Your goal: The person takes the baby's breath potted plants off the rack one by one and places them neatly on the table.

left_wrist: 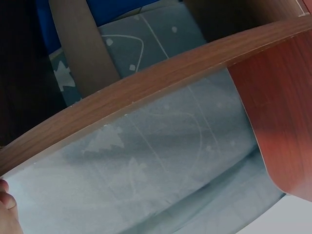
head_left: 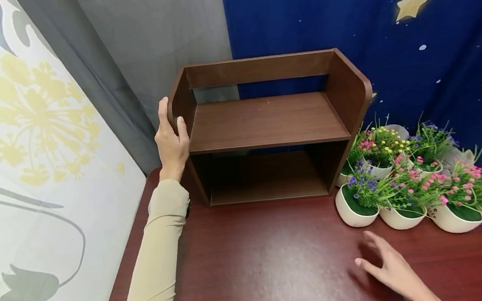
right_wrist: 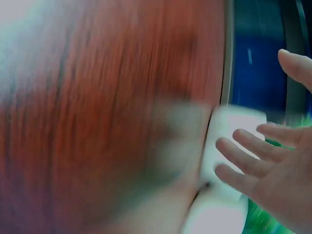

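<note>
My left hand (head_left: 172,144) grips the left side panel of a dark brown two-tier wooden shelf (head_left: 268,122), thumb toward the inside and fingers along the outside. In the left wrist view the panel's edge (left_wrist: 131,92) curves across, with my fingertips at the lower left corner. My right hand (head_left: 388,264) is over the table, fingers spread and holding nothing. Just beyond it stand several white pots of flowers, the nearest being a pot with blue blooms (head_left: 357,209). In the right wrist view my spread fingers overlap a white pot (right_wrist: 217,209).
The shelf stands at the back of a reddish-brown table (head_left: 267,258). Beside its right panel are the clustered pots, among them one with pink flowers (head_left: 457,215). A white floral-patterned panel (head_left: 57,209) rises on the left. Grey and blue star-print curtains (head_left: 298,16) hang behind.
</note>
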The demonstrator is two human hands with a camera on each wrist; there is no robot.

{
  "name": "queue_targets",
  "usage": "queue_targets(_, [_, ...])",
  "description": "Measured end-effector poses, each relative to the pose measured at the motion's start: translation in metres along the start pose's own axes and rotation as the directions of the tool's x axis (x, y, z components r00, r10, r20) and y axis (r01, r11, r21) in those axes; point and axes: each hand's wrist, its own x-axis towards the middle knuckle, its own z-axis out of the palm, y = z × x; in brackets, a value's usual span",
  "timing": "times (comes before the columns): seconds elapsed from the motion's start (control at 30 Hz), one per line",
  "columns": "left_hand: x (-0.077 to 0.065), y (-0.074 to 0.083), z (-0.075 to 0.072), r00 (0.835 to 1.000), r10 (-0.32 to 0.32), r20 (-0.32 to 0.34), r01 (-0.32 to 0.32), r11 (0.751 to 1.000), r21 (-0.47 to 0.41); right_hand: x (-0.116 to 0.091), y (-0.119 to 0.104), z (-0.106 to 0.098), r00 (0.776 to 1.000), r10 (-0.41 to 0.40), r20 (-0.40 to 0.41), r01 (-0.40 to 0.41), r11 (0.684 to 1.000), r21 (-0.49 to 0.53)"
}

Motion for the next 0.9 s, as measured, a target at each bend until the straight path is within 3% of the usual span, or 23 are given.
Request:
queue_targets(0.1, [0.000, -0.002, -0.002, 1.000, -0.002, 0.004, 0.002, 1.000, 0.011, 0.009, -0.016, 0.007, 0.978, -0.207, 0.008, 0.207, 0.972, -0.111])
queue_targets(0.2, [0.001, -0.002, -0.003, 1.000, -0.005, 0.008, 0.005, 1.000, 0.018, 0.025, -0.030, 0.008, 0.924, -0.381, 0.030, 0.380, 0.909, -0.172])
queue_targets(0.27, [0.002, -0.001, -0.003, 1.000, -0.011, 0.013, 0.011, 1.000, 0.023, 0.036, -0.036, 0.006, 0.889, -0.456, 0.037, 0.453, 0.868, -0.204])
queue_targets(0.67, [0.005, 0.000, -0.011, 1.000, -0.019, 0.003, 0.019, 0.999, 0.039, 0.087, -0.052, 0.003, 0.818, -0.557, 0.144, 0.560, 0.712, -0.424])
queue_targets(0.83, [0.003, 0.006, -0.010, 0.996, -0.074, -0.041, 0.077, 0.992, 0.098, 0.095, -0.054, -0.011, 0.809, -0.566, 0.158, 0.570, 0.692, -0.444])
queue_targets(0.9, [-0.002, 0.012, -0.007, 0.994, -0.086, -0.074, 0.096, 0.985, 0.140, 0.096, -0.054, -0.019, 0.817, -0.554, 0.158, 0.559, 0.696, -0.450])
